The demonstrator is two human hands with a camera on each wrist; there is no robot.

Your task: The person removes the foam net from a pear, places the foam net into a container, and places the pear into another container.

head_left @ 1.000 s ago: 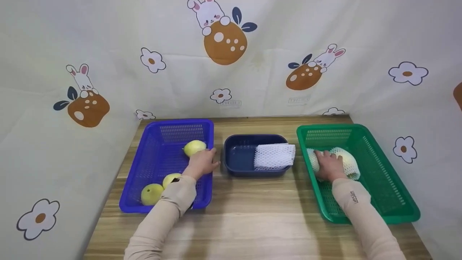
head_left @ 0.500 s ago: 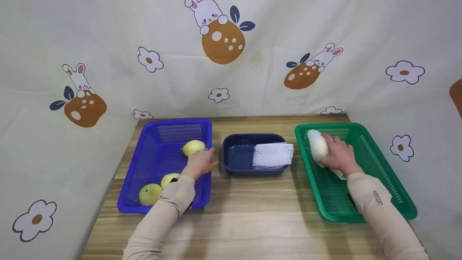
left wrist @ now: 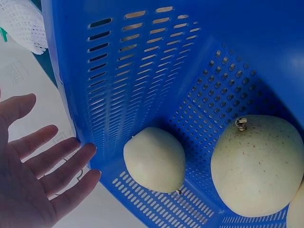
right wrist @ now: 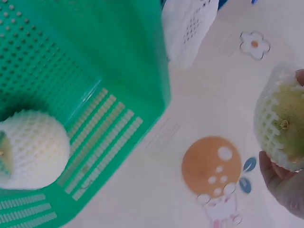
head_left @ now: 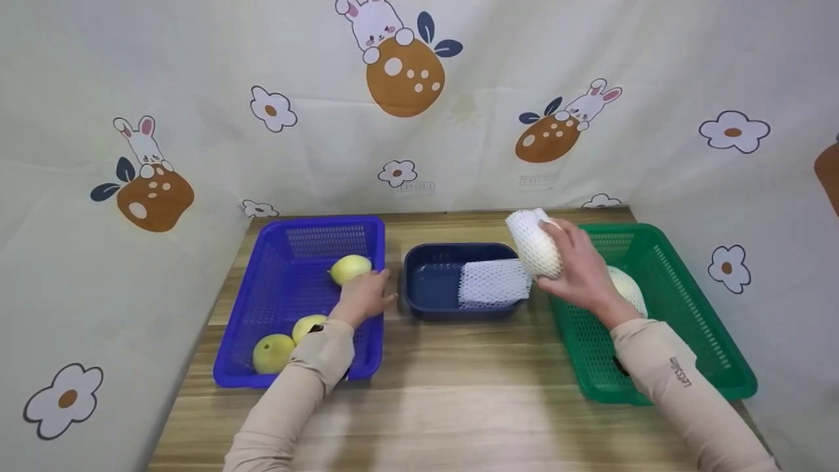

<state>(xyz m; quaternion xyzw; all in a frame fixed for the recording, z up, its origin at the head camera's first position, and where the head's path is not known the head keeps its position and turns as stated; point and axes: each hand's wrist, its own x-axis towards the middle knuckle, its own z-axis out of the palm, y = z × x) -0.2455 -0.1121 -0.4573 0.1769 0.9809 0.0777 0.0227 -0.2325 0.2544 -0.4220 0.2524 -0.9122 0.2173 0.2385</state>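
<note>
My right hand (head_left: 583, 272) grips a pear (head_left: 536, 244) sleeved in a white foam net, held above the gap between the dark blue tub (head_left: 431, 283) and the green basket (head_left: 711, 309). The right wrist view shows the bare yellow-green end of this pear (right wrist: 290, 121). Another netted pear (head_left: 627, 292) lies in the green basket. Fingers spread and holding nothing, my left hand (left wrist: 35, 183) hovers at the right rim of the blue basket (head_left: 321, 222). Inside that basket are bare pears: one (head_left: 349, 268) near the left hand, two (head_left: 274, 353) toward the front.
Flat white foam nets (head_left: 495, 283) lie over the right part of the tub and its rim. The baskets and tub stand on a wood-grain table (head_left: 472, 400). A patterned cloth (head_left: 485, 164) rises behind and at both sides.
My right hand has taken a netted pear out of the green basket, lifting it up and leftward toward the tub. My left hand stays in place beside the blue basket's rim.
</note>
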